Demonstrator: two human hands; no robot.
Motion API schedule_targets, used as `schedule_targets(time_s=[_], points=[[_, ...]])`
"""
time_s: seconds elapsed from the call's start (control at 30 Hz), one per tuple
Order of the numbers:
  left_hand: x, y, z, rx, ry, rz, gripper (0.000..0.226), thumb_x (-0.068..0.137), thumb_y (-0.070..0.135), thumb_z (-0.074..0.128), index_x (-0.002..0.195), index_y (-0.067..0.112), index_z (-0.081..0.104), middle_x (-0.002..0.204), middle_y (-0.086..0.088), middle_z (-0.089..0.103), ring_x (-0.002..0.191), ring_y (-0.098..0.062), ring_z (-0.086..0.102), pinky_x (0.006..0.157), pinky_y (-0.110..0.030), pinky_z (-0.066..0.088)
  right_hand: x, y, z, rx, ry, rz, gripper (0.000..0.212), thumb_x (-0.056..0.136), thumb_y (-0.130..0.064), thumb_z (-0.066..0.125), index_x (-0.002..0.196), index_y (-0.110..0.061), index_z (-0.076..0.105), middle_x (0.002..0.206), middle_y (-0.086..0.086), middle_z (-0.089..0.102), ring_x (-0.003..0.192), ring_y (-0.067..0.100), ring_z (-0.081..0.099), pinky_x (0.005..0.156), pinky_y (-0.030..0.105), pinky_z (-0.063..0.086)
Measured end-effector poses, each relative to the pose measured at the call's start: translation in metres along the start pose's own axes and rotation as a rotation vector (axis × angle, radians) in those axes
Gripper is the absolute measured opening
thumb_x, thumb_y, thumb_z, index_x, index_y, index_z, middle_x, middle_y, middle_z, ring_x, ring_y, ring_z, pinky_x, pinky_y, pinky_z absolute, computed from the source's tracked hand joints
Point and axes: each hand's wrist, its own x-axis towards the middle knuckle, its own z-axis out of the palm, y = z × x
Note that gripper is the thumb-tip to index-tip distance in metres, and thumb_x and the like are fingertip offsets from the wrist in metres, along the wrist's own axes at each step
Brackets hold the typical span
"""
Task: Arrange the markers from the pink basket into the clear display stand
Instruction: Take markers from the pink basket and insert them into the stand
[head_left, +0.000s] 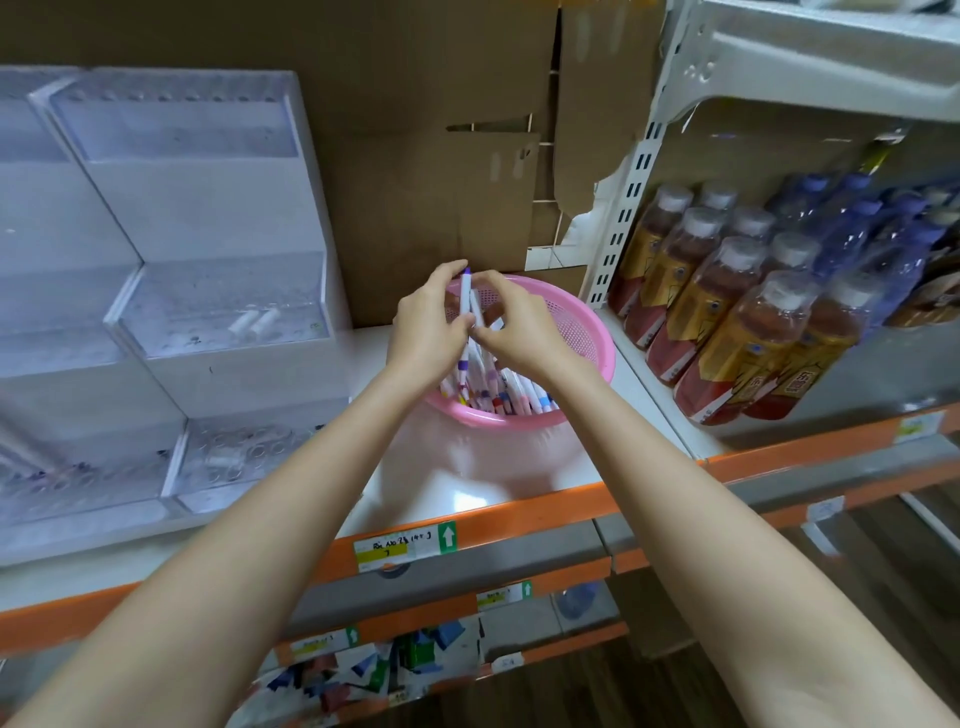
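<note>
While the left hand curls its fingers round a white marker with a purple cap, held upright above the pink basket, the right hand pinches what looks like a second marker pressed against the first. More markers lie heaped in the basket toward its 6 o'clock side. The clear display stand sits at 9 o'clock from the basket, near but apart. Two pens crowded between two hands may slip, dropping back into the heap or rolling off the shelf edge at 6 o'clock; an elbow drifting toward 3 o'clock could knock the bottles
</note>
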Motion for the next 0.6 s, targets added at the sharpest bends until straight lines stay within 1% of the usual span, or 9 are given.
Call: schedule_targets(time_s=[0.07, 0.13, 0.2, 0.23, 0.3, 0.37, 0.43, 0.53, 0.6], points=[[-0.006, 0.004, -0.009, -0.025, 0.064, 0.029, 0.058, 0.081, 0.002, 0.063, 0.133, 0.023, 0.05, 0.109, -0.001, 0.065, 0.089, -0.015, 0.059, 0.078, -0.019, 0.044, -0.003, -0.004, 0.001, 0.05, 0.051, -0.021, 0.049, 0.082, -0.009, 0.063, 0.127, -0.027, 0.052, 0.088, -0.001, 0.067, 0.075, 0.016, 0.064, 0.069, 0.043, 0.056], [-0.013, 0.007, -0.018, -0.004, 0.128, 0.05, 0.056, 0.079, 0.003, 0.061, 0.129, 0.025, 0.051, 0.099, 0.0, 0.066, 0.082, -0.016, 0.059, 0.078, -0.029, 0.049, -0.008, -0.012, 0.002, 0.084, 0.1, -0.047, 0.052, 0.083, -0.008, 0.066, 0.129, -0.026, 0.051, 0.082, 0.002, 0.067, 0.072, 0.017, 0.063, 0.069, 0.039, 0.054], [-0.021, 0.01, -0.028, 0.017, 0.173, 0.079, 0.052, 0.078, 0.005, 0.057, 0.125, 0.026, 0.049, 0.09, 0.002, 0.063, 0.079, -0.018, 0.059, 0.076, -0.037, 0.051, -0.012, -0.02, 0.005, 0.13, 0.151, -0.089, 0.054, 0.082, -0.005, 0.068, 0.13, -0.024, 0.051, 0.082, 0.002, 0.068, 0.075, 0.016, 0.065, 0.073, 0.038, 0.053], [-0.025, 0.011, -0.033, 0.013, 0.187, 0.096, 0.05, 0.078, 0.006, 0.057, 0.123, 0.026, 0.048, 0.087, 0.003, 0.062, 0.078, -0.018, 0.059, 0.075, -0.038, 0.052, -0.014, -0.025, 0.007, 0.155, 0.172, -0.108, 0.055, 0.082, -0.004, 0.068, 0.13, -0.024, 0.051, 0.084, 0.001, 0.069, 0.077, 0.014, 0.066, 0.075, 0.038, 0.054], [-0.035, 0.012, -0.045, 0.003, 0.204, 0.127, 0.044, 0.081, 0.007, 0.056, 0.121, 0.024, 0.047, 0.082, 0.005, 0.059, 0.076, -0.016, 0.059, 0.072, -0.035, 0.051, -0.018, -0.034, 0.012, 0.179, 0.198, -0.143, 0.056, 0.081, -0.004, 0.069, 0.129, -0.026, 0.051, 0.084, -0.001, 0.069, 0.078, 0.011, 0.066, 0.076, 0.039, 0.055], [-0.046, 0.011, -0.057, 0.016, 0.222, 0.165, 0.04, 0.084, 0.008, 0.057, 0.121, 0.021, 0.048, 0.08, 0.005, 0.058, 0.074, -0.014, 0.058, 0.067, -0.028, 0.047, -0.022, -0.046, 0.017, 0.193, 0.208, -0.175, 0.057, 0.08, -0.005, 0.07, 0.129, -0.028, 0.052, 0.08, -0.003, 0.067, 0.075, 0.011, 0.065, 0.073, 0.041, 0.055], [-0.058, 0.006, -0.071, 0.029, 0.244, 0.196, 0.038, 0.086, 0.009, 0.057, 0.122, 0.02, 0.048, 0.078, 0.005, 0.057, 0.071, -0.016, 0.057, 0.064, -0.026, 0.042, -0.026, -0.058, 0.024, 0.214, 0.219, -0.207, 0.058, 0.078, -0.007, 0.072, 0.129, -0.028, 0.053, 0.076, -0.004, 0.065, 0.072, 0.014, 0.065, 0.068, 0.041, 0.056], [-0.07, -0.006, -0.093, 0.021, 0.256, 0.203, 0.038, 0.087, 0.009, 0.058, 0.122, 0.02, 0.048, 0.08, 0.003, 0.061, 0.071, -0.018, 0.062, 0.068, -0.032, 0.049, -0.035, -0.078, 0.038, 0.242, 0.225, -0.242, 0.056, 0.078, -0.006, 0.073, 0.127, -0.025, 0.054, 0.075, 0.005, 0.065, 0.068, 0.015, 0.062, 0.064, 0.03, 0.052], [-0.078, -0.016, -0.11, 0.02, 0.265, 0.192, 0.038, 0.088, 0.009, 0.058, 0.122, 0.021, 0.048, 0.083, 0.003, 0.063, 0.07, -0.019, 0.064, 0.071, -0.036, 0.052, -0.039, -0.09, 0.049, 0.237, 0.215, -0.245, 0.054, 0.078, -0.003, 0.072, 0.126, -0.022, 0.055, 0.073, 0.006, 0.064, 0.062, 0.008, 0.057, 0.06, 0.019, 0.045]])
